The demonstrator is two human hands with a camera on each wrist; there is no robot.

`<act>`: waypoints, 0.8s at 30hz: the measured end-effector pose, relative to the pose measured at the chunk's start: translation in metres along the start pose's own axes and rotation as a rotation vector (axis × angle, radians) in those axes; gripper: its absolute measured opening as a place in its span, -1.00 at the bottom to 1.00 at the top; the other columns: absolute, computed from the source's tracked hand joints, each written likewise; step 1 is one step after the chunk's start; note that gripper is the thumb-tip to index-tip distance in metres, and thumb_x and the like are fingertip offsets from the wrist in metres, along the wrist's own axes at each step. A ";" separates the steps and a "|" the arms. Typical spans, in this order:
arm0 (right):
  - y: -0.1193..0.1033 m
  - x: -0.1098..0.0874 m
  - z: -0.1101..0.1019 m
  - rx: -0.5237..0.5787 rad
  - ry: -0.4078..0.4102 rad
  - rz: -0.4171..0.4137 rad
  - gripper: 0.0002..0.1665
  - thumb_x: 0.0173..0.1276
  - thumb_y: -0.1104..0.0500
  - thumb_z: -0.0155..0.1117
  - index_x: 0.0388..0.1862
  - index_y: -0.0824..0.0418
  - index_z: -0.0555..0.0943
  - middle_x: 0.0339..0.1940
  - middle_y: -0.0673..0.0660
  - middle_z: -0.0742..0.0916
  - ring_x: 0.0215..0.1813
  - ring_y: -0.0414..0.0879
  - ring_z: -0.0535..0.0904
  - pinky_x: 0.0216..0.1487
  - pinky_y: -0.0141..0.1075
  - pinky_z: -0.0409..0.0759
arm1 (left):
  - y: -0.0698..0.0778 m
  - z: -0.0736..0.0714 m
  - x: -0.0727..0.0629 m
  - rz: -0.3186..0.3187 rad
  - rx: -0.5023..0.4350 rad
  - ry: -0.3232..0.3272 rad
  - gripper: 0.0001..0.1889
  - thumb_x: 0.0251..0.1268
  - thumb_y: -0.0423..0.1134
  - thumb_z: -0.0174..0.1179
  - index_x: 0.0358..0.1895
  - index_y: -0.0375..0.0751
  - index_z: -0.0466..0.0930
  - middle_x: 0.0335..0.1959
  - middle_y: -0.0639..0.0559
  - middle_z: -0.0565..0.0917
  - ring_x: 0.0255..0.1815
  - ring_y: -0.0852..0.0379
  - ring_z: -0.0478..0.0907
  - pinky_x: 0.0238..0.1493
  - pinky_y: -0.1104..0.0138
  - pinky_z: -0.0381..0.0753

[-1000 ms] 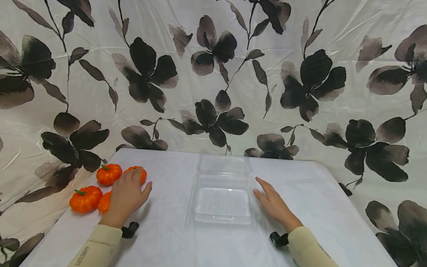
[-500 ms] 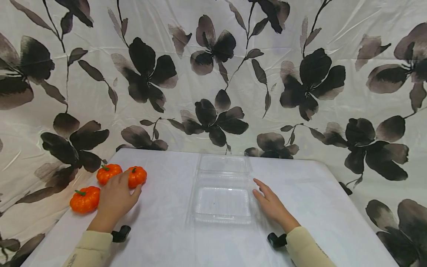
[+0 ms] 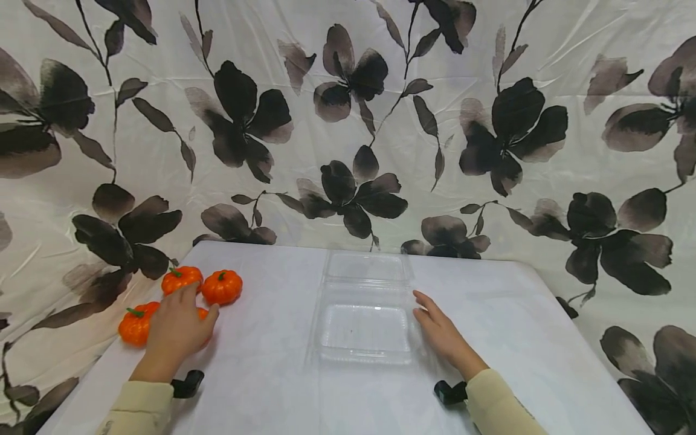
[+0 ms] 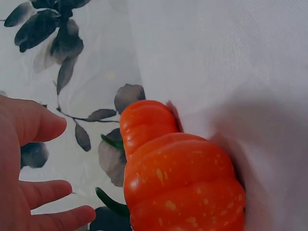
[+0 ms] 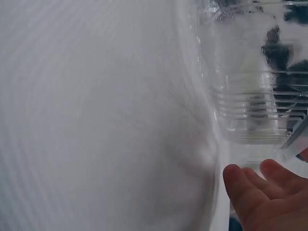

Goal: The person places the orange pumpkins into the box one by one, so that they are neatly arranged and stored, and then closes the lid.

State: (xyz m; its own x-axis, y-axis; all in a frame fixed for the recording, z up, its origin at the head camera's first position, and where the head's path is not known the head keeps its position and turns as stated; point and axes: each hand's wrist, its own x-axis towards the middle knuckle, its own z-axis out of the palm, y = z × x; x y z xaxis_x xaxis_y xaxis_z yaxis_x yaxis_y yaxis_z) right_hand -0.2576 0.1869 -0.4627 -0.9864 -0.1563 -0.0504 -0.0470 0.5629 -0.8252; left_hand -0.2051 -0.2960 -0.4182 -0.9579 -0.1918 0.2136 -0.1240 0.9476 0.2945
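Several small orange toy pumpkins with green stems sit together at the table's left. My left hand hovers over them, partly hiding the near pumpkin and the edge of the left pumpkin. The back pumpkin and the right pumpkin stand beyond its fingertips. In the left wrist view, its spread fingers are apart from a large speckled pumpkin. My right hand lies with extended fingers beside the right wall of a clear plastic clamshell box, its lid laid back.
A white cloth covers the table. Behind it hangs a floral curtain, close to the pumpkins on the left. A black wrist camera is worn on the left wrist and another camera on the right.
My left hand has moved left and a little nearer, uncovering the right pumpkin and now overlapping the left one. My right hand and the box have barely moved.
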 end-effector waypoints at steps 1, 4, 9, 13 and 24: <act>0.000 0.000 0.000 0.014 -0.001 0.000 -0.37 0.57 -0.12 -0.18 0.55 -0.07 0.09 0.55 0.19 0.26 0.52 0.21 0.19 0.47 0.17 0.18 | -0.001 0.000 0.000 -0.007 -0.004 -0.008 -0.19 0.24 0.00 0.18 0.35 -0.57 0.12 0.26 -0.59 0.24 0.23 -0.57 0.16 0.19 -0.42 0.21; 0.001 0.000 0.002 0.054 0.001 0.002 -0.39 0.57 -0.06 -0.17 0.55 -0.03 0.10 0.54 0.22 0.26 0.53 0.22 0.18 0.48 0.15 0.18 | -0.004 -0.002 0.000 -0.022 -0.012 -0.037 -0.18 0.25 0.00 0.16 0.34 -0.59 0.11 0.26 -0.60 0.22 0.22 -0.58 0.16 0.19 -0.42 0.21; -0.002 0.000 0.005 0.087 0.006 0.026 -0.39 0.57 -0.03 -0.17 0.54 0.01 0.10 0.54 0.23 0.26 0.54 0.23 0.15 0.46 0.15 0.21 | -0.009 -0.006 -0.002 -0.050 -0.038 -0.085 -0.17 0.26 0.00 0.14 0.36 -0.61 0.07 0.27 -0.63 0.19 0.24 -0.59 0.14 0.22 -0.41 0.18; -0.004 -0.001 0.007 0.102 0.008 0.035 -0.40 0.57 0.00 -0.18 0.53 0.01 0.11 0.53 0.24 0.26 0.54 0.24 0.13 0.46 0.15 0.22 | -0.012 -0.007 -0.003 -0.069 -0.069 -0.115 -0.14 0.26 0.01 0.12 0.37 -0.62 0.03 0.29 -0.64 0.16 0.25 -0.59 0.12 0.24 -0.41 0.16; -0.005 -0.002 0.008 0.124 -0.004 0.027 -0.39 0.57 0.04 -0.19 0.54 0.04 0.08 0.53 0.25 0.26 0.56 0.25 0.07 0.47 0.21 0.15 | -0.019 -0.008 -0.005 -0.140 -0.100 -0.215 -0.10 0.29 0.08 0.09 0.39 -0.61 -0.01 0.29 -0.64 0.14 0.25 -0.58 0.12 0.23 -0.40 0.18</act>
State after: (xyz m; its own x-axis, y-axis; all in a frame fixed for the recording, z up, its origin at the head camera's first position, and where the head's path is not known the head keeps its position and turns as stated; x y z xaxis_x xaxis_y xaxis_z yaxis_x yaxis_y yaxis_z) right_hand -0.2543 0.1782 -0.4629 -0.9864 -0.1458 -0.0760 0.0000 0.4622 -0.8868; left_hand -0.1962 -0.3153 -0.4176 -0.9676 -0.2500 -0.0347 -0.2427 0.8836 0.4003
